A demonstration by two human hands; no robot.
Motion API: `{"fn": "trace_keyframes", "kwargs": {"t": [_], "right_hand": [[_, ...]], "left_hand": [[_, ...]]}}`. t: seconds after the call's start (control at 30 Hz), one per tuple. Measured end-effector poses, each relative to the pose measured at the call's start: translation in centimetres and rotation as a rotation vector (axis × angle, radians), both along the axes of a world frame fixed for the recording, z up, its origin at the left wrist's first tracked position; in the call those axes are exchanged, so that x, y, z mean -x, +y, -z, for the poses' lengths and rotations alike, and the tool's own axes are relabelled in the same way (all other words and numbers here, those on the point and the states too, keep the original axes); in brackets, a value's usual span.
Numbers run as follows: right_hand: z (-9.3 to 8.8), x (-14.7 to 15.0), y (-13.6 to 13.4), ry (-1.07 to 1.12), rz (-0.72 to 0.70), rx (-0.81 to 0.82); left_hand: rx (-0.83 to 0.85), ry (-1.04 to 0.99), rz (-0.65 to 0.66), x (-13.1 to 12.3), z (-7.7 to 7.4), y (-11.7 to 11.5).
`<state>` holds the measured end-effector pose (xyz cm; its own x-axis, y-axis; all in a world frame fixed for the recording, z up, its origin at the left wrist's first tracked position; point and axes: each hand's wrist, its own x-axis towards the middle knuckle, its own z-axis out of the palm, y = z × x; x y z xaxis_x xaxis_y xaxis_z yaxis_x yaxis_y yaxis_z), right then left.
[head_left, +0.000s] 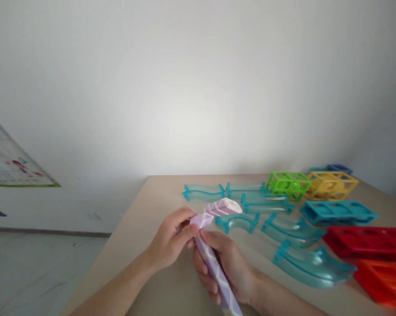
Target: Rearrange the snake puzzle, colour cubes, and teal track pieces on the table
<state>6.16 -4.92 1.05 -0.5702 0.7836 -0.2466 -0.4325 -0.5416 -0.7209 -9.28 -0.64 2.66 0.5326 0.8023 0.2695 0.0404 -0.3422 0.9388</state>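
Observation:
Two lilac lattice blocks meet end to end above the table. My left hand (pixel 171 239) is closed, pinching the upper lilac block (pixel 222 207) near the joint. My right hand (pixel 226 267) is wrapped round the lower lilac block (pixel 217 274), which slants down toward me. Both hands hover over the beige table (pixel 141 245), near its left front part.
Several clear teal curved track pieces (pixel 312 265) lie right of my hands. Behind and right stand lattice blocks: green (pixel 288 183), yellow (pixel 331 184), teal (pixel 337 213), red (pixel 365 241), orange (pixel 387 281). A poster (pixel 7 162) hangs on the left wall.

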Motion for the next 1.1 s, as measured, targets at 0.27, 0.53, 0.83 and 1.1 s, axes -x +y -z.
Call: {"fn": "trace_keyframes", "kwargs": {"t": [0.27, 0.53, 0.83, 1.1], "right_hand": [[0.1, -0.3, 0.2, 0.122, -0.085, 0.049], [0.3, -0.5, 0.2, 0.109, -0.11, 0.064], [-0.4, -0.4, 0.3, -0.069, -0.081, -0.053], [-0.1, -0.6, 0.7, -0.243, -0.115, -0.028]], "left_hand": [[-0.235, 0.088, -0.102, 0.6, -0.4, 0.2], [-0.107, 0.037, -0.071, 0.6, 0.2, 0.2], [-0.072, 0.083, -0.136, 0.9, -0.9, 0.3], [-0.205, 0.266, -0.132, 0.7, -1.1, -0.2]]}}
